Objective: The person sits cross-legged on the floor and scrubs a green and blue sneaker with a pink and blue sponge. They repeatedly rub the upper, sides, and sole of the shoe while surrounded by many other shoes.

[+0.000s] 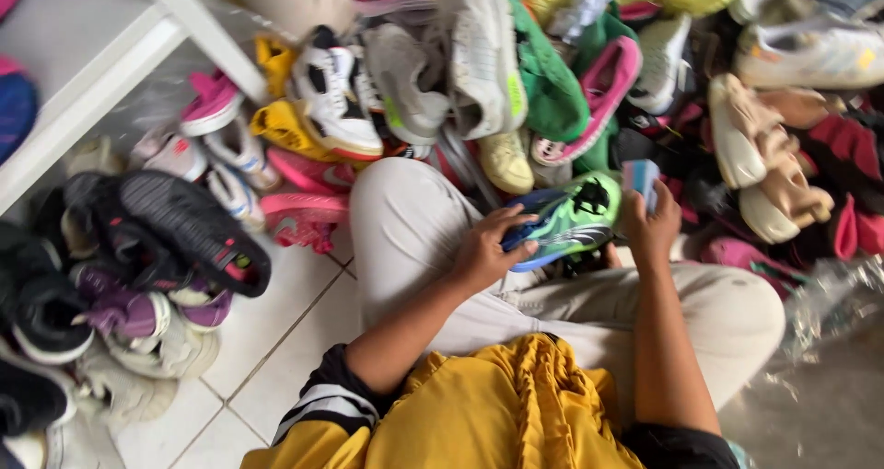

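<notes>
I sit cross-legged on the floor in light trousers. My left hand (486, 248) grips the heel end of a blue and green sports shoe (564, 218) that rests over my lap. My right hand (650, 225) is at the shoe's toe end and holds a small light-blue and pink block (640, 176), a sponge or eraser by its look. The shoe lies on its side between both hands.
A big heap of mixed shoes (516, 73) fills the space ahead: white, green, pink, yellow. More dark and white shoes (138, 257) pile at my left on the white tiled floor (276, 340). A white shelf frame (110, 73) stands upper left. Crumpled clear plastic (829, 294) lies at right.
</notes>
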